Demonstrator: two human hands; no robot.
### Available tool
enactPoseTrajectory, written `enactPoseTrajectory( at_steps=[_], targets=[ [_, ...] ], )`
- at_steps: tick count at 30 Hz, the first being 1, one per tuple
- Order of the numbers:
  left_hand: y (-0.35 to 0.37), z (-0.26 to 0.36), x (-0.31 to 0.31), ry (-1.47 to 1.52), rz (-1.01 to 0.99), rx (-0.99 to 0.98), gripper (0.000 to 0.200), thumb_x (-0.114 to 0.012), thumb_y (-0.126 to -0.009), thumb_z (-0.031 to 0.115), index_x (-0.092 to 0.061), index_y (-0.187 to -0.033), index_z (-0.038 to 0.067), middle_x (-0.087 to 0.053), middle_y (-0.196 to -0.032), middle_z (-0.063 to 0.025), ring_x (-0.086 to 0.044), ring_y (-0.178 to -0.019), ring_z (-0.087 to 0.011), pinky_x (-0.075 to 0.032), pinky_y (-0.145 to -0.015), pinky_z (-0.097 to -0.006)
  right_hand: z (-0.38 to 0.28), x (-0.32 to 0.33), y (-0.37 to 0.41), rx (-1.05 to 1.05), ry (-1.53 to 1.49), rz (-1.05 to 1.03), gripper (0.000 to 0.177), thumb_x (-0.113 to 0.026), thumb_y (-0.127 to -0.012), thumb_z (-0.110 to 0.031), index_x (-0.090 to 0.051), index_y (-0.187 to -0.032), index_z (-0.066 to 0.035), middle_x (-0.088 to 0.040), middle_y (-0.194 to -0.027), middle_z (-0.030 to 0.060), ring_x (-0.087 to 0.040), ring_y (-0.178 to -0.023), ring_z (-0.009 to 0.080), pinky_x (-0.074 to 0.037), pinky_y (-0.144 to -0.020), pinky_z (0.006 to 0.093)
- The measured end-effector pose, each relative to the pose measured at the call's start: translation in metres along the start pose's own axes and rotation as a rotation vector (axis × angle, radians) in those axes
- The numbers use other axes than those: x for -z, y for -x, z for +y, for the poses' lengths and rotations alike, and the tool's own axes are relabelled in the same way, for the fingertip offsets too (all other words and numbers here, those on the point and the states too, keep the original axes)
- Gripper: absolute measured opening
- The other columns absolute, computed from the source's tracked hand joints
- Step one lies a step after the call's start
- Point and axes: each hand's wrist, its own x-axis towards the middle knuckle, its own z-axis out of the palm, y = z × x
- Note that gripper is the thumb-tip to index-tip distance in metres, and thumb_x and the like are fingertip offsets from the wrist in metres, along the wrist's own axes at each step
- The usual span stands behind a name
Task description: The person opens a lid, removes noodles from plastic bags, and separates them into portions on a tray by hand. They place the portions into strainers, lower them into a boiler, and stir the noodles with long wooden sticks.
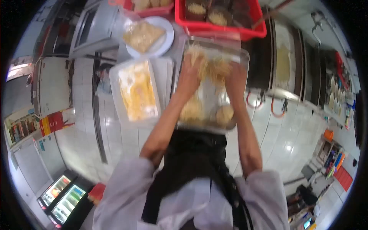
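A metal tray (pixel 210 95) lies in front of me with pale noodles in it. At its far left part my left hand (pixel 189 73) is closed on a bunch of noodles (pixel 199 61). Across from it, my right hand (pixel 235 78) grips another bunch of noodles (pixel 217 71), and strands stretch between the two hands. Nearer my body, a loose pile of noodles (pixel 192 109) sits at the tray's left, and a round noodle ball (pixel 224 114) rests at the right. Fingertips of both hands are blurred and partly hidden by the strands.
Left of the tray is a white container (pixel 138 91) with yellow and white contents. Beyond it stands a white plate (pixel 167 38) bearing a plastic bag of food (pixel 142 36). A red basket (pixel 226 32) with dark bowls is behind the tray. Dark counter equipment (pixel 261 57) stands at the right.
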Motion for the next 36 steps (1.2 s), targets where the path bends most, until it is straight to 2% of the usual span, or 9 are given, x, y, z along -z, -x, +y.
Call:
enactPoseTrajectory(
  at_steps=[2,4,9,12,16,25,28,32,36],
  targets=[
    [0.012,-0.009,-0.013,-0.189,0.051,0.055,0.057,-0.062,-0.065,-0.009,-0.051,-0.119,0.005,-0.044,-0.121,-0.0279,-0.048,-0.107,-0.0433,-0.045,-0.089,-0.0447,-0.009,-0.002,-0.016,-0.067,0.028,0.116,0.049,-0.053,-0.07,0.005,-0.051,-0.118,-0.003,-0.054,-0.114,0.017,-0.049,-0.101,0.0396,-0.039,-0.09,0.0454],
    [0.035,-0.028,-0.019,-0.131,-0.174,0.122,0.051,-0.063,-0.065,-0.007,-0.055,-0.114,0.005,-0.047,-0.115,-0.0261,-0.051,-0.102,-0.0416,-0.046,-0.086,-0.0439,0.012,-0.011,0.013,-0.042,0.31,-0.312,0.047,-0.053,-0.072,0.005,-0.05,-0.118,-0.003,-0.055,-0.108,0.0163,-0.048,-0.1,0.0393,-0.038,-0.088,0.0461],
    [-0.02,0.025,0.044,0.081,0.112,0.035,0.035,-0.065,-0.068,0.001,-0.059,-0.102,0.006,-0.053,-0.094,-0.0189,-0.056,-0.087,-0.0383,-0.047,-0.077,-0.0414,-0.038,0.055,-0.006,-0.07,-0.025,0.252,0.045,-0.049,-0.076,0.003,-0.05,-0.12,-0.002,-0.057,-0.108,0.0201,-0.052,-0.096,0.0386,-0.037,-0.089,0.0433],
    [-0.005,-0.016,-0.007,-0.369,-0.031,-0.016,0.039,-0.064,-0.067,0.0,-0.057,-0.106,0.005,-0.054,-0.094,-0.0189,-0.057,-0.086,-0.0384,-0.047,-0.075,-0.0438,0.022,-0.005,0.01,-0.249,-0.02,-0.382,0.042,-0.049,-0.077,0.002,-0.051,-0.119,-0.001,-0.057,-0.107,0.0207,-0.05,-0.104,0.0383,-0.04,-0.09,0.043],
    [-0.026,-0.007,0.008,0.003,-0.086,0.104,0.045,-0.063,-0.068,0.0,-0.055,-0.112,0.007,-0.055,-0.1,-0.0192,-0.057,-0.087,-0.0398,-0.047,-0.074,-0.0472,-0.004,0.011,0.005,0.019,0.238,0.045,0.045,-0.05,-0.077,0.002,-0.05,-0.122,-0.003,-0.049,-0.119,0.0246,-0.052,-0.105,0.0397,-0.045,-0.088,0.0449],
    [-0.009,-0.027,-0.009,-0.039,-0.29,0.052,0.054,-0.067,-0.067,0.002,-0.053,-0.119,0.007,-0.053,-0.11,-0.0269,-0.045,-0.114,-0.043,-0.042,-0.09,-0.0487,-0.009,0.026,0.024,-0.137,0.154,-0.102,0.058,-0.055,-0.073,-0.001,-0.045,-0.13,-0.009,-0.05,-0.117,0.0194,-0.044,-0.114,0.0393,-0.038,-0.095,0.0493],
    [0.016,-0.054,-0.055,-0.196,0.022,-0.01,0.055,-0.069,-0.065,0.001,-0.053,-0.118,0.006,-0.054,-0.109,-0.025,-0.048,-0.11,-0.042,-0.043,-0.088,-0.0465,0.006,0.003,0.022,-0.1,0.262,-0.109,0.062,-0.057,-0.071,-0.003,-0.043,-0.131,-0.01,-0.052,-0.116,0.0164,-0.045,-0.111,0.0385,-0.038,-0.092,0.0499],
    [-0.01,0.004,0.003,-0.061,-0.192,0.256,0.059,-0.07,-0.062,-0.001,-0.053,-0.118,0.007,-0.058,-0.106,-0.0215,-0.051,-0.105,-0.0415,-0.045,-0.086,-0.0469,-0.002,0.001,0.006,-0.121,0.124,-0.006,0.063,-0.065,-0.068,-0.007,-0.045,-0.128,-0.015,-0.053,-0.118,0.0133,-0.047,-0.108,0.0392,-0.04,-0.089,0.0506],
    [0.01,-0.027,-0.027,-0.094,-0.003,0.049,0.06,-0.071,-0.055,-0.003,-0.054,-0.112,0.002,-0.06,-0.104,-0.0198,-0.054,-0.102,-0.0377,-0.045,-0.087,-0.0426,0.01,0.014,0.012,-0.15,0.301,-0.312,0.055,-0.068,-0.068,-0.009,-0.052,-0.121,-0.012,-0.052,-0.115,0.0127,-0.042,-0.111,0.0378,-0.038,-0.09,0.0484]
  ],
)
